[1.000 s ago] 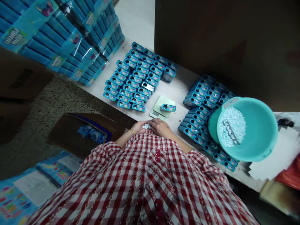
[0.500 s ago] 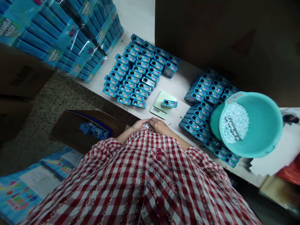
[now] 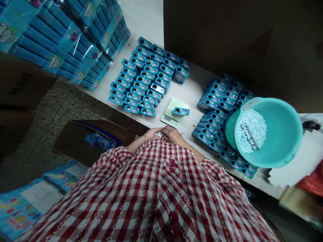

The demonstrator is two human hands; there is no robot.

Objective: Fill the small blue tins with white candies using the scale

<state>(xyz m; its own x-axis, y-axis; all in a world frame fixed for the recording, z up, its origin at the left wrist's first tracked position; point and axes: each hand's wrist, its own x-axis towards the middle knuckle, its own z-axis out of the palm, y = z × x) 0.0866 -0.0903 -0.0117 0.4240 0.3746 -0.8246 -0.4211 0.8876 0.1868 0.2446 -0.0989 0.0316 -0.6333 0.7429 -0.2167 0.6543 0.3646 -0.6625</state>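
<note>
Cupping: your left hand [image 3: 152, 133] is curled under a small lot of white pieces [image 3: 158, 134], close in front of your shirt [image 3: 161, 161].
Right hand [image 3: 173, 135]: it lies against the left on the 3 o'clock side, bent in over the pieces; cannot tell whether it pinches any.
Palm: best held level and hollow, with no gaps along its edge, since things this small are likely to slip through.
Touch: move a few at a time and lightly; a hard push could scatter them down your shirt.
Pieces: white, small, loose, bunched between your two hands; too tiny to count or to judge their exact shape.
Scale [image 3: 168, 112]: pale green, at 1 o'clock from your hands, its reading illegible; best not to bump it.
Tin [image 3: 181, 111]: blue, standing on the scale, a dark round hole at its top's 9 o'clock end.
Tub [image 3: 282, 131]: turquoise, at 3 o'clock, holding a heap [image 3: 256, 122] of similar white bits.
</note>
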